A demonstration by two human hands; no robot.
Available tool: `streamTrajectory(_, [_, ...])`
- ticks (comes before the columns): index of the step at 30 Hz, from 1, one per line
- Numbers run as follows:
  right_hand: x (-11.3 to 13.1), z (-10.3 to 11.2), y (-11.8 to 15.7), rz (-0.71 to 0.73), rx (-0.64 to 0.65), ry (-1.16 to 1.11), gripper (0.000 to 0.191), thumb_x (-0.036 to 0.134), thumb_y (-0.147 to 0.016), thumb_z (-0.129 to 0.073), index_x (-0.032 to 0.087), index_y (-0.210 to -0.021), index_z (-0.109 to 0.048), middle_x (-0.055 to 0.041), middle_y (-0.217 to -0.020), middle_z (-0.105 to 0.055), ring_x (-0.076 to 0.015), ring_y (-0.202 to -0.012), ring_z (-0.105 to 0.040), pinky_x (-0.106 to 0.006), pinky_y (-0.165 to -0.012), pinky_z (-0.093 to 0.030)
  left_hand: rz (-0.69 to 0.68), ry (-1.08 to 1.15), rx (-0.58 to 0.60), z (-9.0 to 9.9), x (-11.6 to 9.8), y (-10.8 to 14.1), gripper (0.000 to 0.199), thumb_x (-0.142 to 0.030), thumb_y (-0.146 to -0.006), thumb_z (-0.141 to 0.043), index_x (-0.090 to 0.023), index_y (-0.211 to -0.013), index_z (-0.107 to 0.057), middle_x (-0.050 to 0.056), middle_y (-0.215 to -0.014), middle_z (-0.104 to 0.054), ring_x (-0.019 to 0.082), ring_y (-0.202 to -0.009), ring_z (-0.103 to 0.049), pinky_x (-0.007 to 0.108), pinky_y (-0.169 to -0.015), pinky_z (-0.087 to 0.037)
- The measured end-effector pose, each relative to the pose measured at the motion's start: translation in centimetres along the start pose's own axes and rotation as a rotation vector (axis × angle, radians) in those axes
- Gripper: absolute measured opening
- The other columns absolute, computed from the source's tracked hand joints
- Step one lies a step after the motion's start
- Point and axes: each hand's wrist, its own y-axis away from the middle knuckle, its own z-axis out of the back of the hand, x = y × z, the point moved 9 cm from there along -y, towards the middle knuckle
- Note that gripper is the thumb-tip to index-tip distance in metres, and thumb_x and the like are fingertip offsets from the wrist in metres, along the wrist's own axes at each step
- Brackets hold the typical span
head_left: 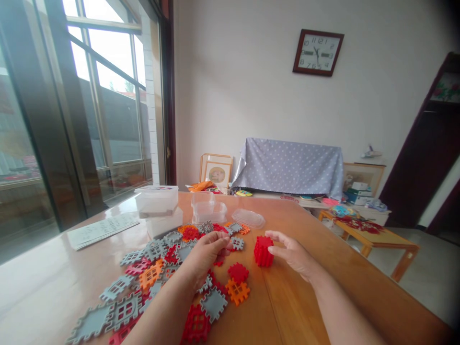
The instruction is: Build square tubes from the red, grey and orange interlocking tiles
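Left fingers (pixel 216 236) curled, right fingers (pixel 282 237) parted

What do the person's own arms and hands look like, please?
The left hand and right hand are bare, without gloves. The left forearm and right forearm are uncovered as far as they show, with no sleeve, watch or bracelet in view. No rings or markings stand out.

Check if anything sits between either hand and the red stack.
Right hand: nothing visible; it's right at the red stack, though contact is unclear. Left hand: a grey window piece lies flat on the table between, probably too low to block.
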Motion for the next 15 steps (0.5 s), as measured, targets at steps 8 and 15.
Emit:
streamTrajectory(8, [-1.2, 0.5, -0.5, -0.012, 0.002, -0.038, 0.052, 0.038, -0.079, -0.073, 0.024, -0.128, -0.064, -0.009, -0.139, -0.062, -0.0283, -0.134, -0.051, -0.051, -0.117, -0.033, -0.009, 0.008, 0.029, 0.2, 0.4, -0.5, 0.036, -0.044, -0.076, -0.076, -0.016, -0.093, -0.06, 0.005, -0.085, -0.069, 0.011, -0.067, -0.058, 0.022, -0.058, -0.037])
streamTrajectory(15, [-1.5, 0.2, -0.5, -0.041, 0.019, -0.024, 0.052, 0.035, -0.079, -0.073, 0.025, -0.128, -0.063, -0.0071, -0.138, -0.063, -0.0267, -0.133, -0.052, -0.046, -0.117, -0.032, -0.002, 0.012, 0.014, 0.3, 0.3, -0.4, 0.036, -0.044, -0.077, -0.076, -0.016, -0.093, -0.06, 0.006, -0.085, -0.07, 0.012, -0.068, -0.058, 0.022, -0.058, -0.037])
